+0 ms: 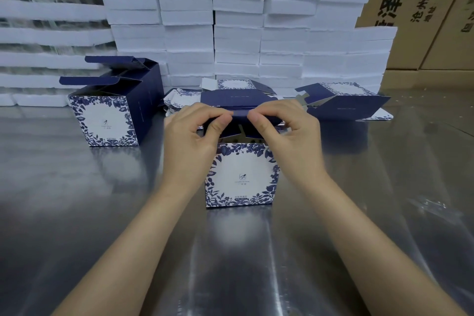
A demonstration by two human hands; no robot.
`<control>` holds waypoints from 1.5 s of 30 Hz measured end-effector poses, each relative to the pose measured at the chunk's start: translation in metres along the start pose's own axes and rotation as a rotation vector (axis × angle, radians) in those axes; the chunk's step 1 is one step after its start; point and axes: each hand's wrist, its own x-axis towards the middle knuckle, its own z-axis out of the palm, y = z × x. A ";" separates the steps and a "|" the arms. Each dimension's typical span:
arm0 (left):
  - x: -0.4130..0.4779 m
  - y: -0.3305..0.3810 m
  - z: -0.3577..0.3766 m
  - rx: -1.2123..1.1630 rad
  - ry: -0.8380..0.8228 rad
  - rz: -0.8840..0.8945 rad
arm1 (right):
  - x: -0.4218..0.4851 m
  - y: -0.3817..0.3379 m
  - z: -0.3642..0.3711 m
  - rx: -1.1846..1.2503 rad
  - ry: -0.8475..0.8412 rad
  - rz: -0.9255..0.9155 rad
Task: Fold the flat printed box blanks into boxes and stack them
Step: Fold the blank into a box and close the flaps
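**Head view**

1. Printed box [241,174]: blue floral front, standing upright on the steel surface [77,213], near centre. Its top is not yet closed. Whether its base is locked cannot be told.
2. Top flap [239,113]: dark blue, lying across the box's open top, with its fold line raised between the two hands.
3. Left hand [189,136]: thumb and forefinger are curled, and the fingers [218,123] pinch the flap's left half at the crease.
4. Right hand [289,133]: held the same way, with the fingers [259,120] pinching the right half. The two pinches almost meet at the middle.
5. Erected boxes [110,120]: two at far left, one behind the other and touching, with lids standing open.
6. Flat blanks [230,90]: a pile just behind the hands. A partly opened blank [343,105] lies to the far right.
7. White foam slabs [230,20]: stacked in columns along the far edge. Brown cartons [423,7] stand at far right.

**Handling note (judgement)**

- The step in hand looks like creasing the tuck edge of the lid.
- Both pinches sit at the middle, so running them outward along the fold should give a straight crease across the full width.
- The small side flaps beneath should be turned inward first, so that the lid seats cleanly.
- Pressure should stay light and the walls square, because thin card bows easily and the printed face will show dents.
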 end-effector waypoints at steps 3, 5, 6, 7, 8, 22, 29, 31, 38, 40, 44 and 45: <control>0.000 -0.003 -0.002 -0.003 -0.021 0.083 | -0.002 0.002 0.002 -0.041 0.027 -0.058; -0.001 -0.004 0.000 0.050 -0.018 0.175 | -0.003 0.003 0.004 -0.078 0.046 -0.097; -0.002 -0.003 0.001 0.093 -0.012 0.213 | -0.003 0.004 0.004 -0.100 0.050 -0.119; -0.002 -0.003 0.001 0.133 -0.006 0.240 | -0.004 0.004 0.005 -0.128 0.050 -0.145; -0.002 -0.003 0.001 0.173 -0.002 0.262 | -0.004 0.005 0.005 -0.163 0.046 -0.172; 0.002 -0.007 -0.009 0.035 -0.102 0.105 | 0.000 0.001 -0.004 -0.251 0.111 -0.223; 0.004 -0.009 -0.013 0.017 -0.073 0.005 | 0.008 -0.005 -0.011 0.133 0.143 0.063; 0.004 -0.007 -0.013 -0.010 -0.061 -0.052 | 0.012 -0.003 -0.016 0.247 0.087 0.164; 0.001 -0.015 -0.009 -0.041 -0.290 -0.262 | 0.009 0.006 -0.017 0.158 0.264 0.137; 0.001 -0.017 -0.010 -0.097 -0.338 -0.282 | 0.010 0.012 -0.018 0.122 0.281 0.165; 0.000 -0.023 -0.010 -0.152 -0.394 -0.215 | 0.007 0.026 -0.016 0.118 0.039 0.292; -0.001 -0.026 -0.009 -0.117 -0.360 -0.197 | 0.004 0.027 -0.015 0.156 0.024 0.292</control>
